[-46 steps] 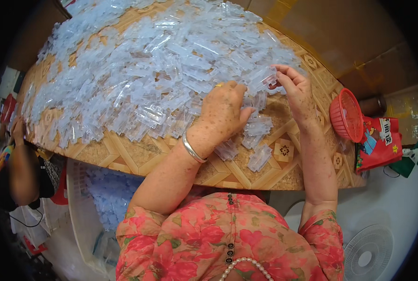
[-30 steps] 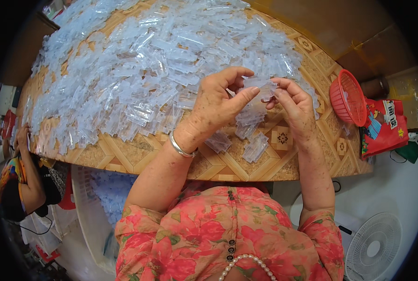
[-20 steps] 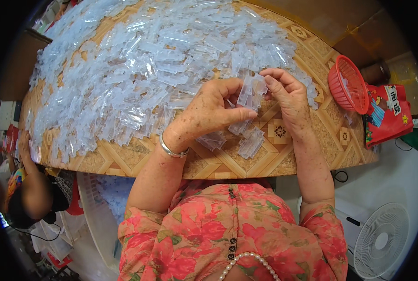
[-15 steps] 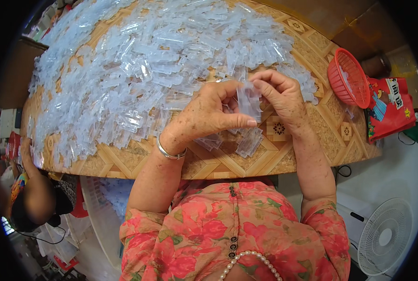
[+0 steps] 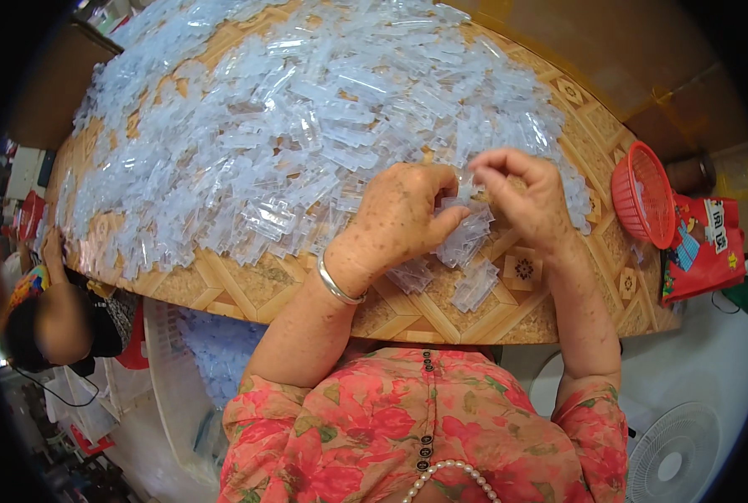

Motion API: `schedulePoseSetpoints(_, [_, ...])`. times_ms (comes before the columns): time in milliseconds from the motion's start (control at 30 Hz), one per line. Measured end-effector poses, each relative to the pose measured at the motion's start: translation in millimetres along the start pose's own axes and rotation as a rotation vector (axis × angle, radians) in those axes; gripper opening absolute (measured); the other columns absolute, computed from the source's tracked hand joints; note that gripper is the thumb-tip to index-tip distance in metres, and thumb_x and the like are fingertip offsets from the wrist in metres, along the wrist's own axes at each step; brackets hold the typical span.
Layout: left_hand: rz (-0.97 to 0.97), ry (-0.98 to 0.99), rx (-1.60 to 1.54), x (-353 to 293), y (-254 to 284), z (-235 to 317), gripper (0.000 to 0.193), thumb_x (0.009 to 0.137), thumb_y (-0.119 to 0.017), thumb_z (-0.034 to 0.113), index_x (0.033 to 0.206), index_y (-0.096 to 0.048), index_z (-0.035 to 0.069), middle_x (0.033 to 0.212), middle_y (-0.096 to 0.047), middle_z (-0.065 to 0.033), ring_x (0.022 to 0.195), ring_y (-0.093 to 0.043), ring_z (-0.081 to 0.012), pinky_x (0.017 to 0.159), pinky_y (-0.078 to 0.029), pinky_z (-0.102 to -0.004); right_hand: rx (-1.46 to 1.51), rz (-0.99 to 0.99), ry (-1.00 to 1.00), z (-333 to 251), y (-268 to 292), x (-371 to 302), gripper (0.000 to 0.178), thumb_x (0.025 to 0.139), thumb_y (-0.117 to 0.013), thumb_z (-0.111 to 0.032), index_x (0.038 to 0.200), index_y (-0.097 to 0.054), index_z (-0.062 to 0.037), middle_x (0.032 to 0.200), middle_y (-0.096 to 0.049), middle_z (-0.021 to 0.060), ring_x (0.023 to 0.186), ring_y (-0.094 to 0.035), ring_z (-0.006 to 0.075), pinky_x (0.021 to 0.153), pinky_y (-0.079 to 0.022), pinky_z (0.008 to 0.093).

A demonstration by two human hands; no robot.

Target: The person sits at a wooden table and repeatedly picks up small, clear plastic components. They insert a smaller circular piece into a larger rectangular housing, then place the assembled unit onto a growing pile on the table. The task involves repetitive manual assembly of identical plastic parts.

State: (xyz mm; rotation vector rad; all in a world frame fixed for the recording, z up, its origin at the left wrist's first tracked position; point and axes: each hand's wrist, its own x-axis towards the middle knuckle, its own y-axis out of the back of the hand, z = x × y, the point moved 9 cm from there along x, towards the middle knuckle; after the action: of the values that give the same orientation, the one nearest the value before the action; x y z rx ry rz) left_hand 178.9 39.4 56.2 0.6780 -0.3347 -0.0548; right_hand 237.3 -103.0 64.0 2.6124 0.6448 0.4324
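Note:
Over the near part of the table my left hand (image 5: 403, 210) has its thumb and index finger curled about a clear plastic piece (image 5: 466, 199), which partly hides behind the fingers. My right hand (image 5: 529, 197) is raised just to the right, thumb and fingertips pinched together. Whatever lies in that pinch is too small to make out. Just below the left thumb is a small cluster of clear pieces (image 5: 464, 239). Nearer the table edge lies another flat clear piece (image 5: 475, 286). A broad heap of similar notched strips (image 5: 307, 126) spreads beyond both hands.
On the right, a red plastic basket (image 5: 642, 197) stands beside a red printed bag (image 5: 703, 251). A white fan (image 5: 672, 457) is below, at the lower right. At the far left another person's arm (image 5: 59, 314) reaches the patterned table (image 5: 223, 285). Beneath the edge sits a white crate (image 5: 166, 377).
My hands have come slightly apart, and the clear piece held up between them now sits lower and less visible. The view has shifted, so the table appears moved right and down.

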Motion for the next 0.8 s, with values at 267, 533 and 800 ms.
schedulePoseSetpoints(267, [0.189, 0.032, 0.224, -2.1, 12.8, -8.0, 0.005, 0.076, -0.064, 0.001, 0.080, -0.064, 0.005, 0.091, -0.062, -0.0142, 0.086, -0.066, -0.0385, 0.073, -0.054, -0.0485, -0.800, -0.004, 0.380, 6.8, -32.0, 107.7, 0.039, 0.085, -0.072, -0.018, 0.123, -0.069, -0.0083, 0.124, -0.069, 0.0122, 0.120, -0.058, 0.0329, 0.107, -0.044, 0.0452])
schedulePoseSetpoints(533, [0.113, 0.067, 0.255, -3.5, 5.2, -10.5, 0.013, 0.077, -0.065, 0.001, 0.090, -0.065, 0.005, 0.094, -0.063, -0.0139, 0.089, -0.067, -0.0383, 0.078, -0.056, -0.0478, -0.818, -0.076, 0.185, 26.1, -30.9, 121.5, 0.039, 0.084, -0.079, -0.026, 0.115, -0.069, -0.0061, 0.126, -0.069, 0.0127, 0.117, -0.061, 0.0321, 0.102, -0.048, 0.0440])
schedulePoseSetpoints(800, [0.437, 0.108, -0.138, -2.1, 29.4, -21.4, 0.033, 0.092, -0.076, 0.019, 0.117, -0.067, -0.001, 0.107, -0.072, -0.0145, 0.077, -0.070, -0.0238, 0.069, -0.057, -0.0372, -0.128, -0.204, 0.062, -2.6, -14.8, 60.6, 0.033, 0.089, -0.081, -0.021, 0.115, -0.069, -0.0057, 0.086, -0.067, -0.0004, 0.080, -0.061, 0.0100, 0.072, -0.050, 0.0277])
